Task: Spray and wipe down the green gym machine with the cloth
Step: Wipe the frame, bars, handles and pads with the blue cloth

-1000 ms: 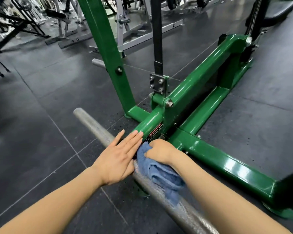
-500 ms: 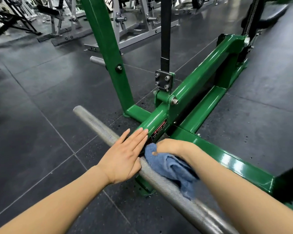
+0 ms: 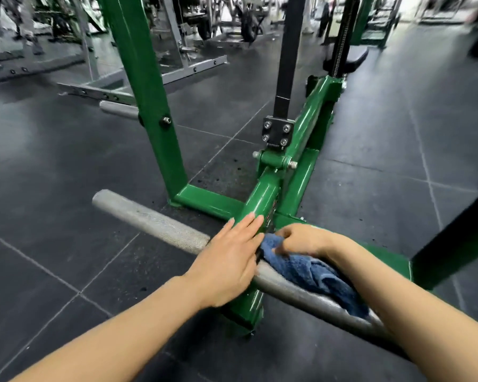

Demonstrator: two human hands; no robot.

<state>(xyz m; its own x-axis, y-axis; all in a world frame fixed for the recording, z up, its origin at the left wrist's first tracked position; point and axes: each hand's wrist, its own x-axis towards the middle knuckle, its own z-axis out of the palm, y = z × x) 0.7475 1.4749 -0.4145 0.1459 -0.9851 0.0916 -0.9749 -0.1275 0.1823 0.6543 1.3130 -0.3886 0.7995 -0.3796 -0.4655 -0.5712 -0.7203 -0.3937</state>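
Note:
The green gym machine (image 3: 301, 136) stands on the dark floor, its glossy lever arm running away from me towards the upper right. A grey knurled bar (image 3: 152, 220) crosses its near end. My left hand (image 3: 228, 260) lies flat with straight fingers on the green arm just above the bar. My right hand (image 3: 301, 239) grips a crumpled blue cloth (image 3: 309, 271) and presses it against the arm's near end beside a red and black label. The rest of the cloth drapes over the bar under my right forearm. No spray bottle is in view.
A green upright post (image 3: 141, 86) rises at left, with a black post (image 3: 287, 56) bolted to the arm. A dark slanted bar (image 3: 458, 230) enters at right. Grey racks (image 3: 149, 75) and other machines fill the background. Rubber floor tiles (image 3: 53, 188) surround the base.
My view has swung round to look more along the lever arm. Both hands stay at its near end; the right hand has shifted the cloth slightly against the arm.

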